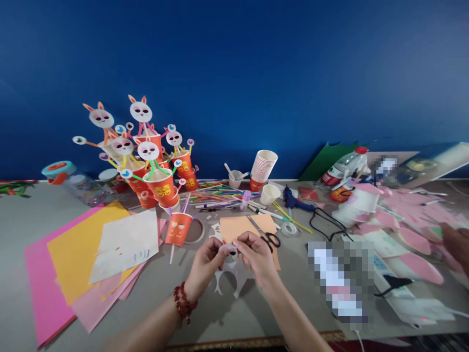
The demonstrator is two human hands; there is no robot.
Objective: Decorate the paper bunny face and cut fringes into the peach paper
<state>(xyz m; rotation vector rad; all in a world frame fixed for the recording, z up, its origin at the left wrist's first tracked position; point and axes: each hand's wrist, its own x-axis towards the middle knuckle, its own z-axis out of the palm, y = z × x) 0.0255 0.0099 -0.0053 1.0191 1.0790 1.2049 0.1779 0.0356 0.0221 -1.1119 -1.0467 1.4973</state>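
A small white paper rabbit face with dark eyes and pink patches is between my hands. My left hand pinches its left side, near an orange ear at the top. At the upper right edge, my right hand is closed on the same face; its fingertips cover whatever else may be there. Below lies a cut white paper scrap on the grey table. Just behind my hands, black-handled scissors rest on a sheet of peach paper.
Finished rabbit-face cups stand stacked at the left, behind coloured paper sheets. A blue glue gun, pens and a paper cup stack are at the back. Another person's hand is at far right, near pink-and-white paper pieces.
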